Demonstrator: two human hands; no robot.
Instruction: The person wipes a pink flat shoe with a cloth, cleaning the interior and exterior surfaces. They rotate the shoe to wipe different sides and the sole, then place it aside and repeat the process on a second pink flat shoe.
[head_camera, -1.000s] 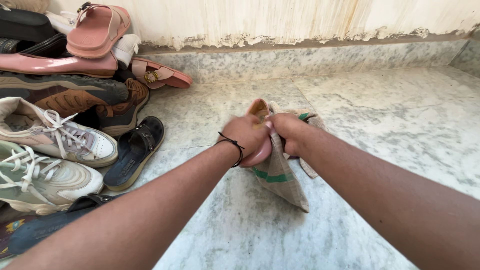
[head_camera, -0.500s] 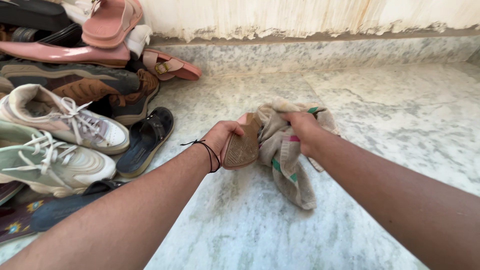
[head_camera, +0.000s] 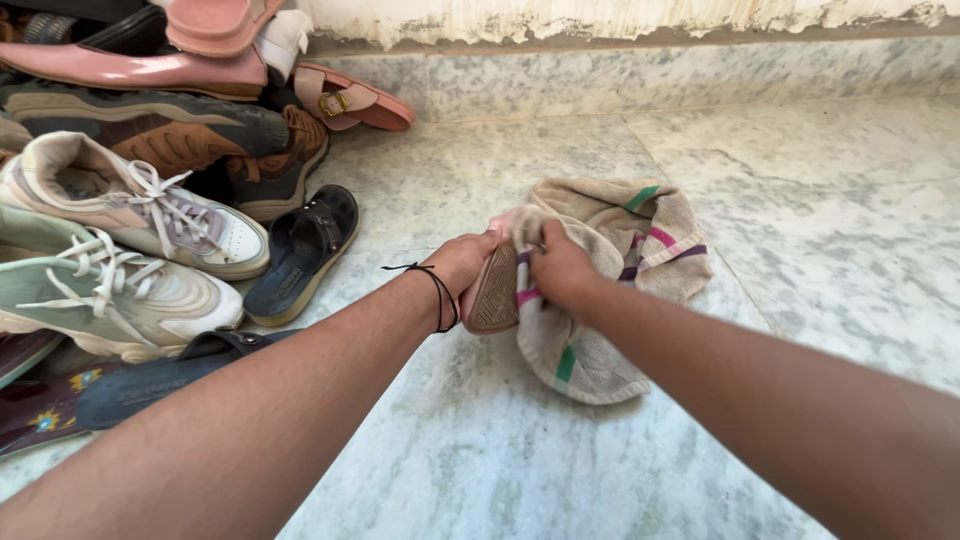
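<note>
Your left hand (head_camera: 468, 268) was closed around a small pink shoe (head_camera: 494, 290), gripping it at the heel side so that its tan ridged sole faced up toward the head camera. Around that wrist sat a thin black band (head_camera: 437, 296). Your right hand (head_camera: 562, 268) was curled shut on a beige cloth (head_camera: 610, 270) with pink, purple and green stripes, pressing a fold of it against the far edge of the shoe. Most of the cloth trailed down from your grip and lay bunched on the pale marble floor (head_camera: 800, 260), just in front of you and a little right of centre. To your left, a heap of footwear lay against the wall: a white sneaker with laces (head_camera: 140, 210), a mint-green sneaker (head_camera: 100, 295) nearer to you, a black sandal (head_camera: 300, 255) at the pile's edge, a brown shoe (head_camera: 170, 135) behind it, and a pink buckled sandal (head_camera: 350, 98) by the skirting. How far the shoe's upper was wrapped by the cloth could not be told.
</note>
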